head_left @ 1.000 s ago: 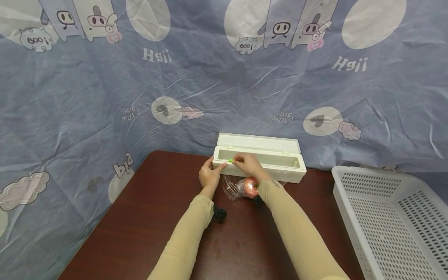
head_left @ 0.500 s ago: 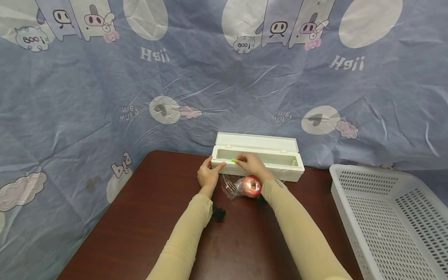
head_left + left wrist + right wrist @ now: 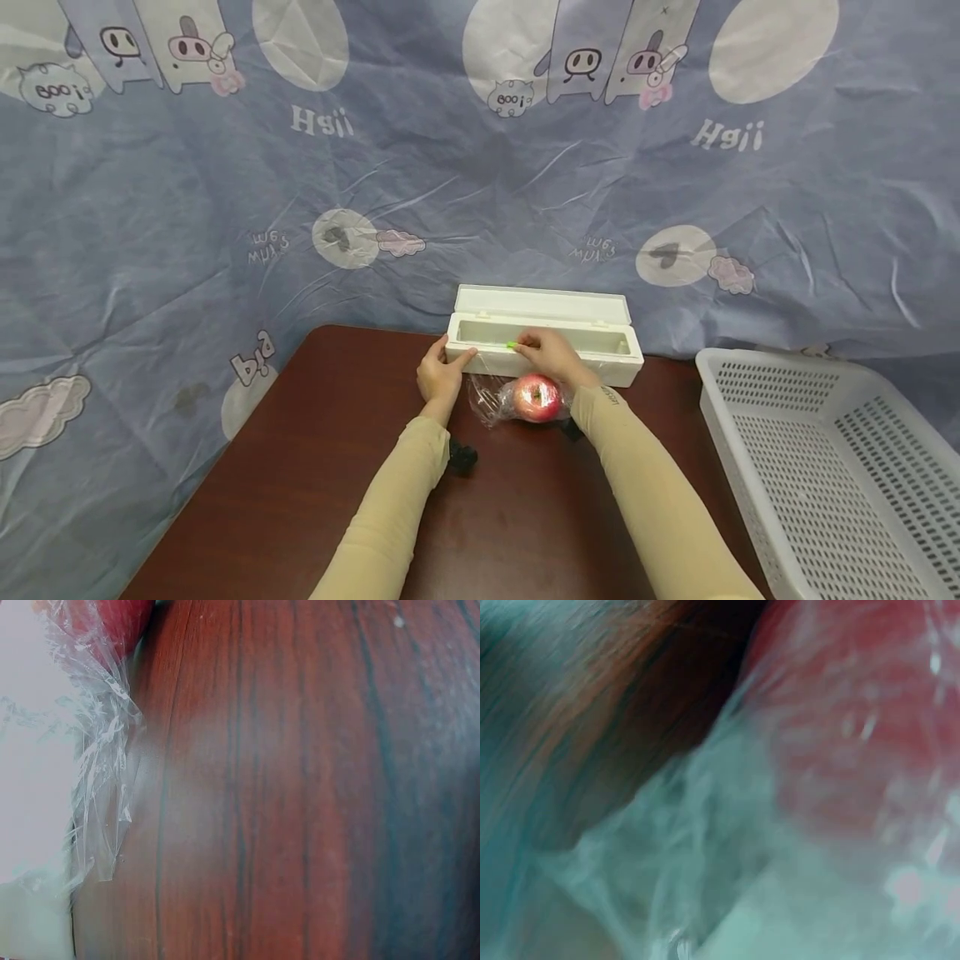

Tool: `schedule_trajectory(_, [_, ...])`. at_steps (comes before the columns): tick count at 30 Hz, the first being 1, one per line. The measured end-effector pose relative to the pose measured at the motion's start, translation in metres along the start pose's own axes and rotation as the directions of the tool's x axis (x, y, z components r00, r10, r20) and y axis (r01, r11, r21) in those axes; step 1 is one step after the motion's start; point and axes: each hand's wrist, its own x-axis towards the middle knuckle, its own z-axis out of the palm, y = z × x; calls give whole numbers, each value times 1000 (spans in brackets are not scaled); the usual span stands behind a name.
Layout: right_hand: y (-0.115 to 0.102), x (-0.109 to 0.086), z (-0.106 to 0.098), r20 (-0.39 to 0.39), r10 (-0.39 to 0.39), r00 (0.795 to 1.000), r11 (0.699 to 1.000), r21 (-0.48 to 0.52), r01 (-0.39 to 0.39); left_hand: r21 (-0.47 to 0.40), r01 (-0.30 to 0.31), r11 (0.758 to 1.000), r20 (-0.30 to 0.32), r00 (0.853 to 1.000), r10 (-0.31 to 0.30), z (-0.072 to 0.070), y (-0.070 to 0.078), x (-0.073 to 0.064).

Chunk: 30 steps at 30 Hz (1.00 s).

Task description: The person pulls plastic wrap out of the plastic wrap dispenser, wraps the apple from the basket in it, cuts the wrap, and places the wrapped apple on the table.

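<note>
A white cling film dispenser (image 3: 613, 372) stands at the table's back, its lid (image 3: 543, 302) raised. My left hand (image 3: 441, 372) grips its left end, thumb on the front edge. With thumb and fingers, my right hand (image 3: 553, 357) pinches the small green slide cutter (image 3: 512, 344) on the front rim, left of the middle. A red apple (image 3: 537, 397) lies in front, wrapped in clear cling film (image 3: 487, 402) that bunches to its left. In the left wrist view, crumpled film (image 3: 105, 765) lies along the dispenser. Blurred film (image 3: 682, 832) and the apple (image 3: 855, 727) fill the right wrist view.
A grey perforated plastic basket (image 3: 712, 408) stands on the right. The dark brown table (image 3: 300, 467) ends at a patterned blue-grey cloth (image 3: 420, 167) hanging behind and to the left. Black wrist devices (image 3: 462, 457) sit under the sleeves.
My right hand has slid the green cutter rightward along the dispenser's rim. The apple shows more fully as my right wrist has moved off it. My left hand keeps its hold on the dispenser's end.
</note>
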Motion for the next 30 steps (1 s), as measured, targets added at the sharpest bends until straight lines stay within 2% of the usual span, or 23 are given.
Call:
schedule_trajectory(3, [5, -2, -5, -4, 10, 1000, 1000, 0, -10, -5, -7, 1000, -4, 1000, 7, 0, 0, 1])
schedule_trajectory(9, [14, -7, -9, -37, -38, 999, 999, -6, 38, -20, -8, 1000, 0, 1000, 8, -1, 1, 0])
schedule_trajectory(15, [20, -14, -14, -43, -19, 999, 1000, -17, 18, -10, -6, 1000, -1, 1000, 6, 0, 1, -2])
schedule_trajectory(30, [28, -23, -22, -76, -47, 996, 998, -39, 44, -3, -7, 1000, 4, 1000, 7, 0, 1, -2])
